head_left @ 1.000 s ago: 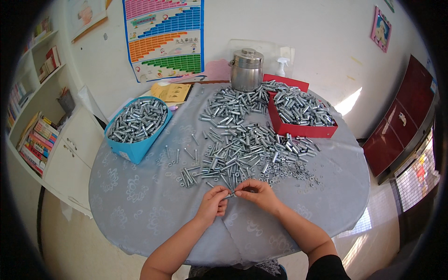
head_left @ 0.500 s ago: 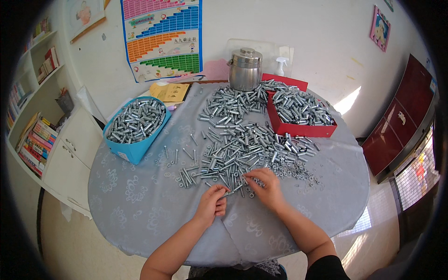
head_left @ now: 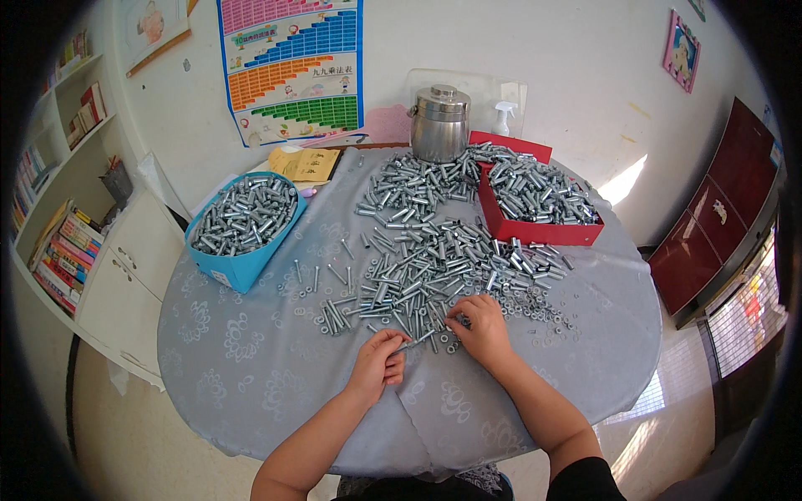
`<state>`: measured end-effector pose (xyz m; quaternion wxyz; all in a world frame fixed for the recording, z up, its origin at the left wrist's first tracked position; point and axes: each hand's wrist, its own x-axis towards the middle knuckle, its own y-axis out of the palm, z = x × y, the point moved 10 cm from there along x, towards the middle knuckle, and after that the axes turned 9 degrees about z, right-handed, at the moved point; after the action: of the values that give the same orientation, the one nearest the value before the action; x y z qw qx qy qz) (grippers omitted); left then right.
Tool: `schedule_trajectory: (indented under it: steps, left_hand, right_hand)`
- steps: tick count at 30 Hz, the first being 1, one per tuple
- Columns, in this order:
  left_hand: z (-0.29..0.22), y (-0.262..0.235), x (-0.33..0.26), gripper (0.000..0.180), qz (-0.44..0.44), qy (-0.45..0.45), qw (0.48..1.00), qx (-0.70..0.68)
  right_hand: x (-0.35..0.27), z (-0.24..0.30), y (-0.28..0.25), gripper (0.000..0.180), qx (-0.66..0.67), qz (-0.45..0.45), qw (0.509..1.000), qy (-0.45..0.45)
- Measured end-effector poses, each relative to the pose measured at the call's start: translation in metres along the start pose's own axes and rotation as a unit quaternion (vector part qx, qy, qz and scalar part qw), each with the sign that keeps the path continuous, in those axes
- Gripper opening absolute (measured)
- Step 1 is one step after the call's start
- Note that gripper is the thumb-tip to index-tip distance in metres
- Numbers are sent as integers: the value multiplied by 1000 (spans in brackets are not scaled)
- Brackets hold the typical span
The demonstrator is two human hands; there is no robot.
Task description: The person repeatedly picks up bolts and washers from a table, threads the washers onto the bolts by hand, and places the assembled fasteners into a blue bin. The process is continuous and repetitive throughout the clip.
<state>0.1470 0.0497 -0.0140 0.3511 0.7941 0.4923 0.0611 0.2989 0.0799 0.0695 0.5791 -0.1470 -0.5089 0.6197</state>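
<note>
My left hand [head_left: 382, 361] is closed around a silver bolt [head_left: 415, 343], which points up and to the right from the fingers. Just to its right, my right hand [head_left: 479, 328] reaches the near edge of the heap, its thumb and fingers bent together in a pinch. What those fingertips hold, if anything, is too small to make out. Loose metal sleeves and bolts [head_left: 418, 284] lie heaped beyond both hands. Small washers and nuts [head_left: 535, 309] are scattered right of the right hand, and a few more lie beside its fingertips.
A blue bin [head_left: 242, 271] full of metal fasteners stands at the left, a red box [head_left: 543, 235] of them at the back right. Behind the heap are a steel pot [head_left: 439, 129] and a white spray bottle [head_left: 503, 118]. A grey cloth [head_left: 276, 401] covers the round-edged table.
My right hand has shifted slightly right, its fingers curling more at the heap's edge. The left hand stays in place with the bolt.
</note>
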Motion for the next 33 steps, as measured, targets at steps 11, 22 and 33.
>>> schedule_trajectory:
  steps: [11,22,33]
  left_hand:
    - [5,1,0,10,-10,-27,999,23]
    - [10,3,3,11,27,-28,999,-14]
    - [5,1,1,12,17,-22,1000,-13]
  right_hand:
    - [-18,14,57,15,492,174,844,121]
    - [-13,28,37,18,367,147,917,60]
    - [-8,31,4,20,37,228,966,-112]
